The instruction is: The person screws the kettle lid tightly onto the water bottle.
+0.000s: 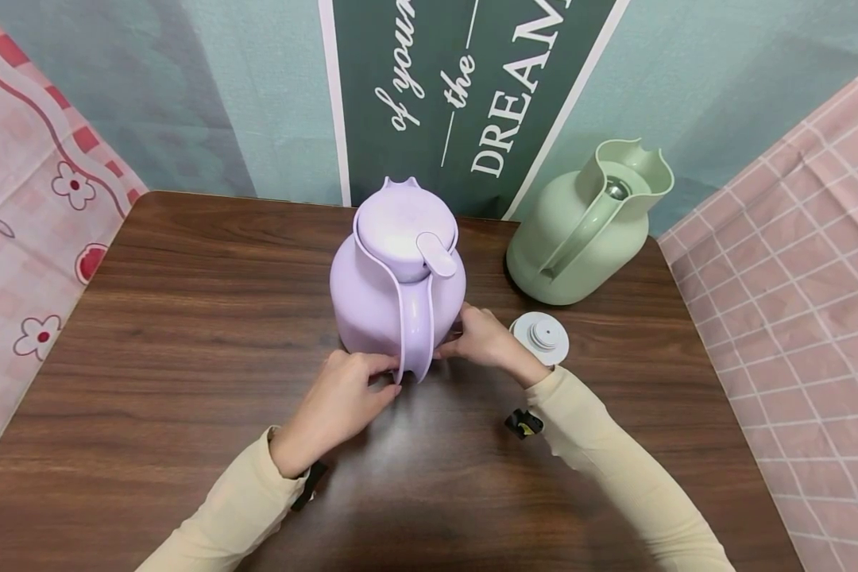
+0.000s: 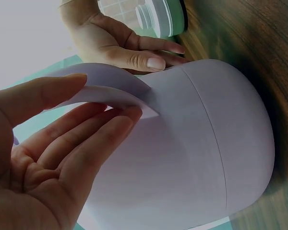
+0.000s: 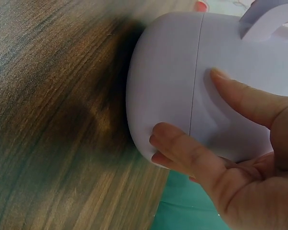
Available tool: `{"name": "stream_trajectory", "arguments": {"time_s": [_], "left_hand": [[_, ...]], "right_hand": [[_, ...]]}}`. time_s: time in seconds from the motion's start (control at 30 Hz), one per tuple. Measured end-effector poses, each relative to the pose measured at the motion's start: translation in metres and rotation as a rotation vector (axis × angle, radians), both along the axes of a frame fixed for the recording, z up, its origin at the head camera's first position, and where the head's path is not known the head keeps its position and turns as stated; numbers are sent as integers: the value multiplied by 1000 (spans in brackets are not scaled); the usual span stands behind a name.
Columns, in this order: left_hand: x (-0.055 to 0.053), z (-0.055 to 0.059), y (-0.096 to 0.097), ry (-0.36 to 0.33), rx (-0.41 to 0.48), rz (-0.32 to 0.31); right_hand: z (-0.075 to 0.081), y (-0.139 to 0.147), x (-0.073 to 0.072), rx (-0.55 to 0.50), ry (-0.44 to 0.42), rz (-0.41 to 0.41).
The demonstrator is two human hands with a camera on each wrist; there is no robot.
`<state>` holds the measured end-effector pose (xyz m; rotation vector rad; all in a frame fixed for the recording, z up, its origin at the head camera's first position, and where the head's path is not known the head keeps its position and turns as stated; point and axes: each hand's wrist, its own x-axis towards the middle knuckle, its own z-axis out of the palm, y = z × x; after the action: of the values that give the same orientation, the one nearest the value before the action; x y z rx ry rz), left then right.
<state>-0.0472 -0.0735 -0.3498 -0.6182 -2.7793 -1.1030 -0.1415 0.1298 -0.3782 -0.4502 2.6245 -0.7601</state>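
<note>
A lilac thermos jug [image 1: 372, 306] stands upright on the table, its lid [image 1: 405, 222] seated in the top and its handle [image 1: 418, 322] turned toward me. My left hand [image 1: 343, 395] pinches the edge of that handle near its lower end, thumb on one side and fingers on the other, as the left wrist view shows. Low on the jug's right side, my right hand [image 1: 482, 340] touches the body. In the right wrist view its fingers [image 3: 182, 146] lie extended along the lower part, with the thumb [image 3: 245, 98] above the seam line.
A pale green thermos jug [image 1: 579, 234] with no lid on stands at the back right, its silvery neck showing. Between it and my right forearm lies a round white stopper [image 1: 541, 338]. Cloth hangs behind the dark wooden table [image 1: 222, 318] and at both sides.
</note>
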Motion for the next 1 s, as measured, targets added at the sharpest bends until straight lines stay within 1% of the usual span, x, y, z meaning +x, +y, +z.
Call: {"name": "stream_trajectory", "arguments": {"time_s": [0.27, 0.53, 0.7, 1.0], "left_hand": [[2, 0, 2, 22, -10, 13], [2, -2, 3, 54, -11, 12], [3, -3, 3, 86, -20, 10], [4, -4, 3, 115, 0, 16]], "right_hand": [[2, -1, 1, 4, 18, 9], [2, -2, 1, 13, -6, -9], [1, -3, 1, 21, -1, -13], [2, -3, 2, 25, -2, -27]]}}
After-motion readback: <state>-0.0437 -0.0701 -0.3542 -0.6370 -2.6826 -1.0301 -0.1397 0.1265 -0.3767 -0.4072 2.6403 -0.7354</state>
